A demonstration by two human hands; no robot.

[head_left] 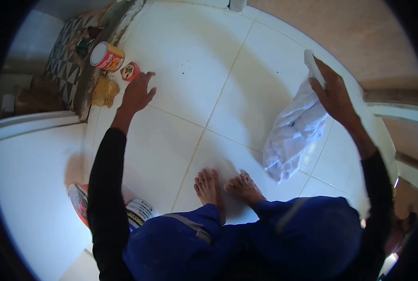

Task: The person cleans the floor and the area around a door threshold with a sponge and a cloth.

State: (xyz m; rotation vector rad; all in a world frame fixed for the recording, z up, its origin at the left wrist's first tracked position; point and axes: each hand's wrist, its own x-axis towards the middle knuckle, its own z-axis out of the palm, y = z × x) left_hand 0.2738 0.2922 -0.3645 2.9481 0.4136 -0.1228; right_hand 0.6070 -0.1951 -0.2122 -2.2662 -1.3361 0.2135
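Note:
My right hand (334, 93) grips a white cloth (294, 131) by its upper end, and the rest of it hangs down over the tiled floor. On the left, my left hand (137, 92) reaches out with thumb and fingers apart, holding nothing. Its fingers are right beside a small red container with a picture on its top (129, 71). Behind that stands a red and yellow tin can (107, 56) with a pale round end. A crumpled yellow-brown clump (105, 92) lies just left of my left wrist.
White floor tiles (181, 126) with a few dark specks lie ahead. A worn door frame (99, 51) and a white panel (35, 178) border the left. By my left knee are a labelled white container (141, 210) and a red-rimmed round object (79, 202). My bare feet (208, 187) stand between my knees.

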